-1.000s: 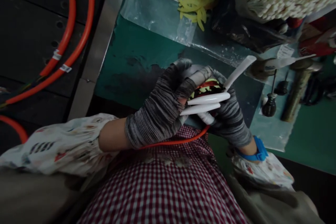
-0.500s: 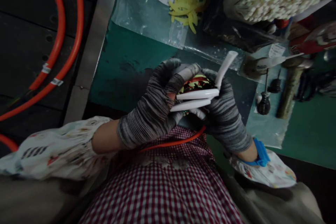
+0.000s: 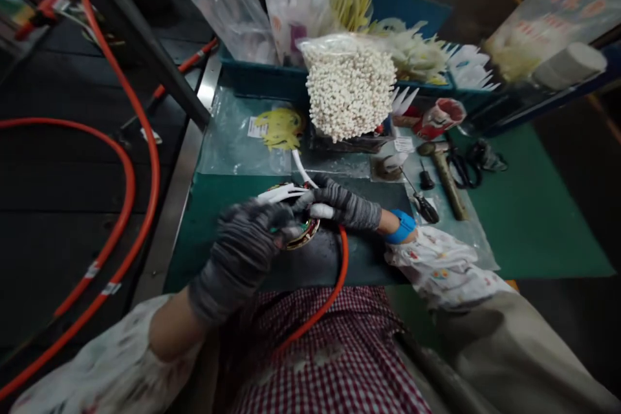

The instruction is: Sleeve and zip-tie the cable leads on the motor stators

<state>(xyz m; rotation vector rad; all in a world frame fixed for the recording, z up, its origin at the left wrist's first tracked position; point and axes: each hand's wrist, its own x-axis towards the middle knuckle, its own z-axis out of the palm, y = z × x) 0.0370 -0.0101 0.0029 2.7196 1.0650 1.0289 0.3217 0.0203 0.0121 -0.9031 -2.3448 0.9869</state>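
Note:
A round stator with copper windings [image 3: 303, 237] sits over the dark mat in front of me, partly hidden by my hands. White sleeves [image 3: 281, 193] stick out of its top, and one longer white sleeve [image 3: 303, 170] points away from me. My left hand [image 3: 242, 246], in a grey striped knit glove and somewhat blurred, curls its fingers around the stator's near left side. My right hand [image 3: 342, 202], gloved alike, is closed at the base of the white sleeves, with its fingertips pinched together. An orange cable [image 3: 343, 252] runs from beside the stator down towards my lap.
Yellow strips [image 3: 281, 128] lie on a plastic bag at the back left. Behind stands a bundle of white tubes [image 3: 352, 90] before blue bins [image 3: 262, 81]. A hammer [image 3: 449, 181], screwdriver [image 3: 427, 208] and scissors [image 3: 463, 168] lie right. Thick orange cables [image 3: 150, 187] loop at left.
My view has tilted up, showing the bins behind. The stator has gone lower, away from my body. My right hand has moved from its side to the sleeves' base.

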